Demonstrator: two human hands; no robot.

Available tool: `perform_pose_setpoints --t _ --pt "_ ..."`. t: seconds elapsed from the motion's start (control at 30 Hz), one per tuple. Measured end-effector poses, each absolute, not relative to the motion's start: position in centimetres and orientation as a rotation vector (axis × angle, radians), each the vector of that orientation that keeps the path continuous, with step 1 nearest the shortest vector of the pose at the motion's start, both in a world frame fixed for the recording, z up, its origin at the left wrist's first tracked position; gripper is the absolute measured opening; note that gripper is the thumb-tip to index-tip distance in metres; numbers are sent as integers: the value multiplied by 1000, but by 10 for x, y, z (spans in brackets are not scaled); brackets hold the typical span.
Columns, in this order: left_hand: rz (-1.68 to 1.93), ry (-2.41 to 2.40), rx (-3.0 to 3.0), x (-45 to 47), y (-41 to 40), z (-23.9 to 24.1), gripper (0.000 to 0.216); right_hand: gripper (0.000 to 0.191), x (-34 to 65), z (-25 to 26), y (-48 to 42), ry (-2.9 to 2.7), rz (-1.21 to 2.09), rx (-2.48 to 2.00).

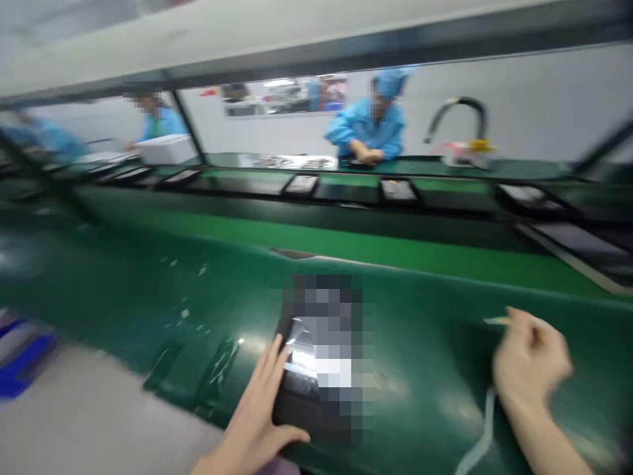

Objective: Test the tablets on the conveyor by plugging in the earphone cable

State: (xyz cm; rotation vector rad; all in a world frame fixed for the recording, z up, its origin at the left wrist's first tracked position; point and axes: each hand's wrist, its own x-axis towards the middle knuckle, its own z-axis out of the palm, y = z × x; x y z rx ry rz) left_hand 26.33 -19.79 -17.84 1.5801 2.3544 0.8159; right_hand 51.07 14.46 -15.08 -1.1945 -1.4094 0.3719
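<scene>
A black flat device with a glossy screen (299,346) lies on the green bench, partly blurred out by a pixelated patch. My left hand (262,402) holds it at its left side, fingers along that edge and thumb at the near corner. Over the bench on the right, my right hand (531,356) is closed in a pinch. A small thin pale strip (496,321), yellowish near the fingers, sticks out of that pinch to the left. Below the right wrist hangs a pale band (482,435).
Clear scraps (185,312) lie on the green bench (410,316) to the left. Behind runs a line with black trays (301,185). A co-worker in blue (370,125) sits beyond it. A shelf (316,33) crosses overhead. A blue bin (24,359) stands at lower left.
</scene>
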Motion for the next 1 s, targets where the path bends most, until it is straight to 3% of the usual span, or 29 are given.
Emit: perform_pose_setpoints --t 0.23,0.57,0.73,0.83,1.0 --pt "733 2344 1882 216 -64 -164 110 38 508 -145 146 -1511 378 -1082" --pt "675 2385 1769 224 132 -127 105 35 510 -147 145 -1553 493 -1102" --pt "715 2585 1679 234 142 -128 91 38 512 -147 147 -1540 550 -1164" --pt "818 2425 1911 244 125 -130 80 43 513 -145 147 -1532 584 -1189" --pt "888 2021 2208 274 75 -135 31 53 489 -142 125 -1560 700 -1146"
